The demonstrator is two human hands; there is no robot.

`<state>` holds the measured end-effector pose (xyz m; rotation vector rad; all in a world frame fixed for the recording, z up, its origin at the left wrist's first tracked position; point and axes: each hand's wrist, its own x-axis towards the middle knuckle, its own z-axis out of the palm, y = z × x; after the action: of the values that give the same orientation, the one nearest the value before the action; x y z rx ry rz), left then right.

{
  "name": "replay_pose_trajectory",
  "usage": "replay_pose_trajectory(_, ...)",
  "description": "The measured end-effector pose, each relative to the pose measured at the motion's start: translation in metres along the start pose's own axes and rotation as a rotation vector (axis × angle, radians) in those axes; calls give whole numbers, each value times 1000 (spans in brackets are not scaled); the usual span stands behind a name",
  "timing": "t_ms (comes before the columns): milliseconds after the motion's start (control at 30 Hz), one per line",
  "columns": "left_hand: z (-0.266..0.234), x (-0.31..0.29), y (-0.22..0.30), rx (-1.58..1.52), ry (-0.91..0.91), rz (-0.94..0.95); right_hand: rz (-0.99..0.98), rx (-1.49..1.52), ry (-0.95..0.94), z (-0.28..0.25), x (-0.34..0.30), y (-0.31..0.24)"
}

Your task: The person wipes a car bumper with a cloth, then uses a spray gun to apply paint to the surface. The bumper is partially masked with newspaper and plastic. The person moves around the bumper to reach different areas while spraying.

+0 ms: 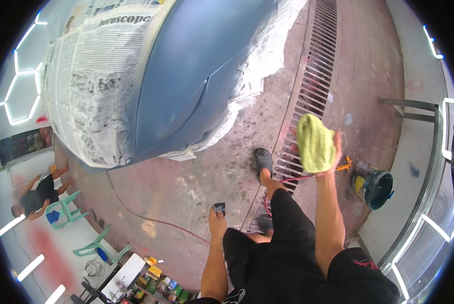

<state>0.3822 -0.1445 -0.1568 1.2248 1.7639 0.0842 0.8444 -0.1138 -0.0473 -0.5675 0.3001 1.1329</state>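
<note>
My right hand [337, 152] is raised and closed around a folded yellow-green cloth [315, 144], with the palm side partly hidden behind it. Low by my left thigh, my left hand [217, 222] grips a small dark piece [219, 207] with a greyish face, its kind too small to make out. Ahead of me stands a vehicle's smooth blue-grey body panel [186, 66]. Newspaper [100, 96] is masked over its left part, and more white paper [252, 81] edges its lower right side. Neither hand touches the panel.
A slotted floor drain [315, 61] runs beside my foot. To the right stand a dark bucket [378, 187] and an orange tool [345, 164]. A red hose [161, 220] crosses the floor. At left are a seated person [34, 197], green chairs [67, 209] and several paint cans [161, 285].
</note>
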Motion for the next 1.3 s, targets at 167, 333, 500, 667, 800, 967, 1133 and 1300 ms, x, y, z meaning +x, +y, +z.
replay_pose_trajectory(167, 26, 67, 4, 83, -97, 103, 23, 181, -30, -93, 81, 69)
replay_pose_trajectory(333, 70, 163, -54, 215, -277, 94, -84, 172, -102, -92, 140, 138)
replay_pose_trajectory(500, 108, 251, -81, 316, -332, 158, -234, 58, -215, -47, 174, 170)
replay_pose_trajectory(667, 147, 327, -104, 331, -369, 248, -646, -371, -27, -1, 176, 186)
replay_pose_trajectory(800, 165, 362, -113, 388, -407, 314, -1063, -747, -55, 29, 173, 196)
replay_pose_trajectory(967, 164, 381, -127, 367, -433, 405, -1355, -1098, -33, 73, 159, 203)
replay_pose_trajectory(1133, 156, 389, -144, 355, -422, 435, -1473, -1312, -38, 100, 155, 209)
replay_pose_trajectory(1300, 148, 393, -155, 388, -384, 441, -1360, -1434, -12, 112, 161, 221)
